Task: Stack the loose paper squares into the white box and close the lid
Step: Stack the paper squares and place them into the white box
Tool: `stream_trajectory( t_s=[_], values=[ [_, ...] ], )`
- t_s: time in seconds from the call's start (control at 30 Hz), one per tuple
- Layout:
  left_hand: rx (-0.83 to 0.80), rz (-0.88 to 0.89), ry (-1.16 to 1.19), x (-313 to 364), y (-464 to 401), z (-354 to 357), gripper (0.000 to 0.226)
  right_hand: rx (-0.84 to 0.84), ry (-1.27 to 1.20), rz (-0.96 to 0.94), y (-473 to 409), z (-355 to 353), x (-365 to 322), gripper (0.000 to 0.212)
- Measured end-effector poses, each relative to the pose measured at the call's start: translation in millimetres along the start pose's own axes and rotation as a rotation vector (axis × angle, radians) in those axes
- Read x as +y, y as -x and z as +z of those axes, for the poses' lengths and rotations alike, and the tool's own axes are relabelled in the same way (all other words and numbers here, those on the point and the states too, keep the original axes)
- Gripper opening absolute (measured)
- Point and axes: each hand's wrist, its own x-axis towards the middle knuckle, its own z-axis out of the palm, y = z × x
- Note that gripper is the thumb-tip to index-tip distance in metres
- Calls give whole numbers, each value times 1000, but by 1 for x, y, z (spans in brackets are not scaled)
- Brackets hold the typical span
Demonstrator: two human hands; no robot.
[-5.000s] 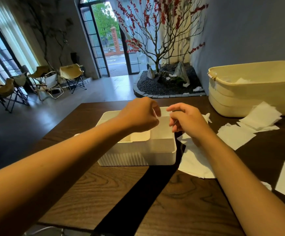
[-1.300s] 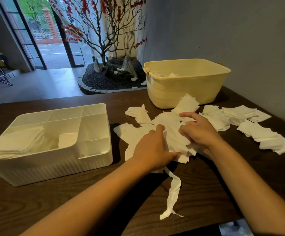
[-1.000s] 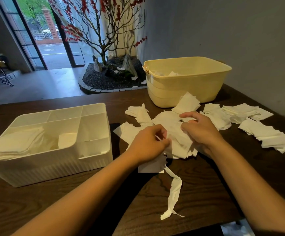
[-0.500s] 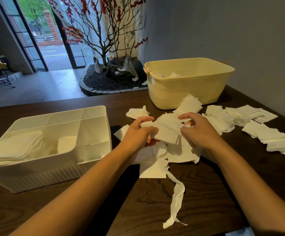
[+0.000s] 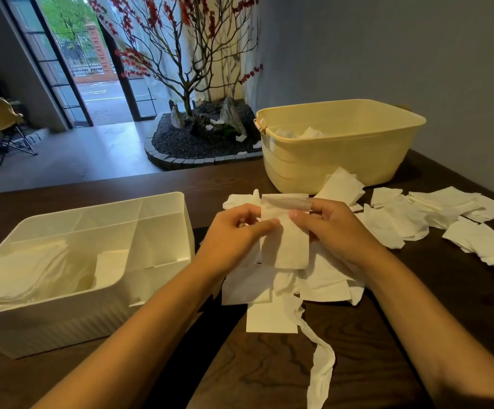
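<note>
dark wood worktop (image 5: 269, 373), grey wall to the right, glazed door and a red-blossomed tree (image 5: 186, 54) beyond.

item: white box (image 5: 163, 278), left of centre, open, divided into compartments. we see a stack of paper already in its large left compartment, spilling over the near left rim. no lid in view.

item: yellow tub (image 5: 337, 154), far side, a few paper scraps inside.

item: loose paper squares (image 5: 322, 278), heaped between the box and the tub, with more spread to the right (image 5: 446, 211); one long torn strip (image 5: 319, 370) trails toward us.

item: our left hand (image 5: 234, 234) and right hand (image 5: 334, 228), both pinching one paper square (image 5: 284, 234), held lifted just above the heap, its top edge curling over.

step in hand, as we judge it: straightening a picked square before stowing. next move calls for carrying it left over the box rim and laying it flat on the stack. much paper remains out, so closing the lid is far off.
</note>
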Motion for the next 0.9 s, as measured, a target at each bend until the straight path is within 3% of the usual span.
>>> stream_trajectory(
  t_s=[0.13, 0.17, 0.27, 0.37, 0.5, 0.57, 0.7, 0.9],
  values=[
    [84, 89, 5, -8, 3, 13, 14, 43, -45, 15, 0, -1, -1, 13],
    [138, 104, -4, -9, 3, 16, 14, 121, 68, -9, 0, -5, -1, 11],
    [233, -7, 58, -11, 3, 22, 13, 298, 705, 44, -2, -19, 3, 21],
    [205, -211, 129, -17, -1, 27, 9, 195, 927, 311, 4, -24, 3, 55],
    [141, -289, 64, -29, -2, 35, 12, 50, 1008, 363, 2, -20, 4, 65],
    [106, -272, 10, -30, -2, 38, 17, 14, 958, 353, 0, -17, 5, 57],
    [102, -181, -106, -29, 1, 40, 22, -5, 704, 320, -1, -11, 8, 21],
    [188, -52, 19, -31, 5, 31, 33, 185, 240, 244, 0, -20, 3, 27]
  ],
)
